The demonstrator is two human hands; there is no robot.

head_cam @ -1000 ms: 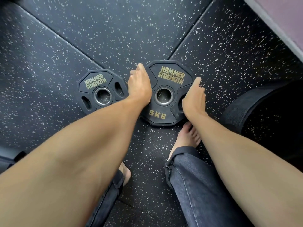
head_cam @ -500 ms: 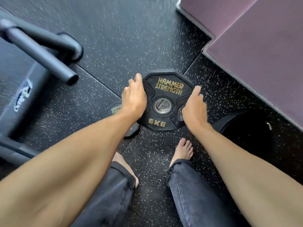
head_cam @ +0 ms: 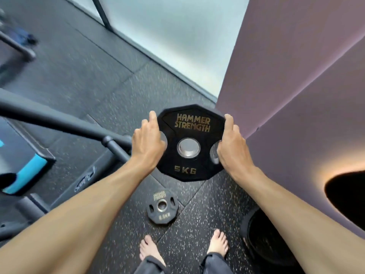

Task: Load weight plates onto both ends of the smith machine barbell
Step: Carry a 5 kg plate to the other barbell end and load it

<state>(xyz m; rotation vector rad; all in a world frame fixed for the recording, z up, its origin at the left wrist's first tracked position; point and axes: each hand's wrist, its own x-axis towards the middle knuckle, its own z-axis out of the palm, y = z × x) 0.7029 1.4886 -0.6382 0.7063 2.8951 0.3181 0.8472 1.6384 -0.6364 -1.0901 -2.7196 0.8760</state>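
Both hands hold one black many-sided rubber weight plate with gold "HAMMER STRENGTH" and "5 KG" lettering (head_cam: 190, 143) up in the air, its printed face toward the camera. Left hand (head_cam: 147, 144) clasps the plate's left edge, fingers wrapped behind and out of sight, thumb lying up along the rim. Right hand (head_cam: 231, 146) clasps the right edge the same way, partly covering a grip hole. Between the hands shows the plate's silver centre hub. Below it, flat on the speckled black rubber floor (head_cam: 110, 99), lies a smaller black plate with a steel-ringed hole (head_cam: 162, 206), just ahead of two bare feet; its weight marking is too small to read. A dark grey metal bar (head_cam: 59, 123) runs in from the left, blurred, its end hidden behind the left hand. At lower right a large dark round object (head_cam: 264, 242) is cut off by the right forearm.
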